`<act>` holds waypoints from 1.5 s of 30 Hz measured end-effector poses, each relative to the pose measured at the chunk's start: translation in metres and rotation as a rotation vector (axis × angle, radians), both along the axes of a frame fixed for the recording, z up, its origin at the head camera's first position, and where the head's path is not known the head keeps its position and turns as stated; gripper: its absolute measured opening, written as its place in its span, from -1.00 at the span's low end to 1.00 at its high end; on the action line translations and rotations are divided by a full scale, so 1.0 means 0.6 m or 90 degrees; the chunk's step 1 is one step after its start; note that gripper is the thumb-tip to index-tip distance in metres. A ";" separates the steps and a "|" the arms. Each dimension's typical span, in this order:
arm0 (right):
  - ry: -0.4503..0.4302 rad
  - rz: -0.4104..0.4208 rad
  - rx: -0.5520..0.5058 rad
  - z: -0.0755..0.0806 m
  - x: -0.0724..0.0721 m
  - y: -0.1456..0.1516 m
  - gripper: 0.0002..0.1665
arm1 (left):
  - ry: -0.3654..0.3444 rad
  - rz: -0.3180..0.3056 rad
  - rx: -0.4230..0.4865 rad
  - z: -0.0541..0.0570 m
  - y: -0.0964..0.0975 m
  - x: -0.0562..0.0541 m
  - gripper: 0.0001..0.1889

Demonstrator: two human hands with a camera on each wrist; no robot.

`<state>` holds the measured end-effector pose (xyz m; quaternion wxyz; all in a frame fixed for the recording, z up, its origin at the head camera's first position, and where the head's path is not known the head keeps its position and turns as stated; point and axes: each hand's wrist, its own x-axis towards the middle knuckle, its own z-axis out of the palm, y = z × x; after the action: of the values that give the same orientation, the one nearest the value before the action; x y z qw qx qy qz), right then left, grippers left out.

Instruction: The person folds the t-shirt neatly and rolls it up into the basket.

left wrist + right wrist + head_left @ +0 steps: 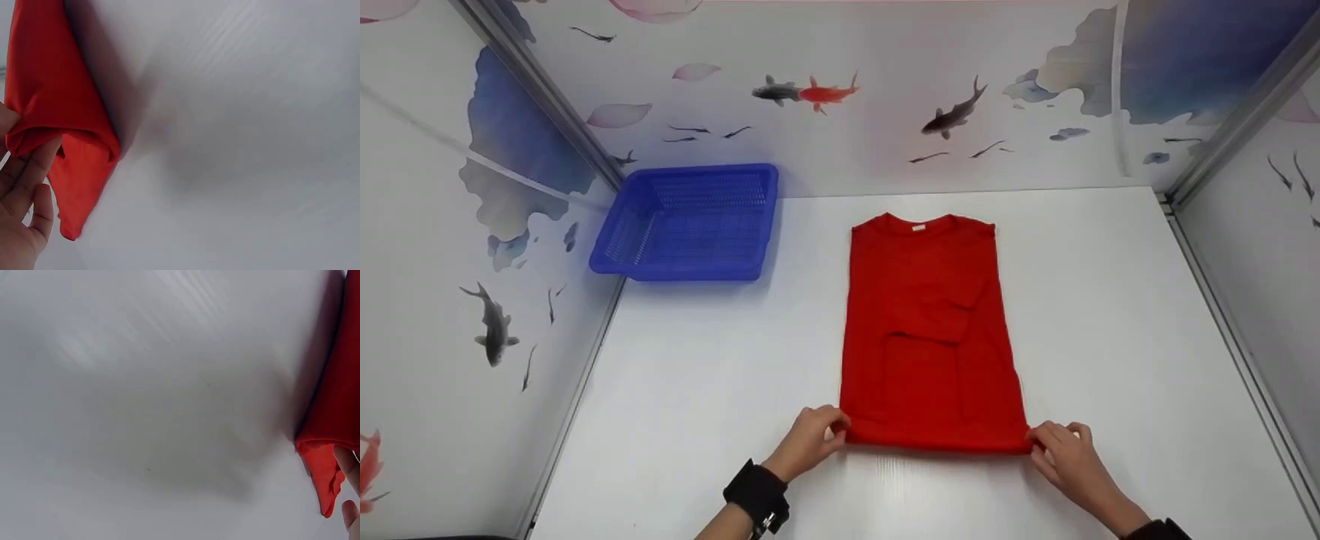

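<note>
Neatly, a red shirt [922, 382] lies on the table [712, 375] to the right of the basket [694, 273], both hands pinching it.
It is plain and bright, folded into a long panel that widens slightly away from the basket, with ridges and creases across its middle and a narrow band folded over at the near edge; the round collar [885, 223] lies at the far end, just beyond the basket's right side, and holds a small pale label [919, 227], its writing too small to read. The left hand [808, 439] pinches the near corner on the basket's side; the right hand [1069, 457] pinches the near corner farther from the basket.
</note>
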<state>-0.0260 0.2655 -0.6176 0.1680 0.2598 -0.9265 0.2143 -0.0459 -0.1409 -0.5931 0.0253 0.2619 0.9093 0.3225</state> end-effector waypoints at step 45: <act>-0.230 -0.207 -0.073 -0.028 -0.161 -0.025 -0.85 | 0.059 0.323 -0.062 -0.073 0.064 -0.154 -0.93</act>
<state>-0.1227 0.2506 -0.6343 0.0464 0.0545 -0.9575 0.2794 -0.1385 -0.1023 -0.6368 -0.0860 0.0385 0.9604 0.2621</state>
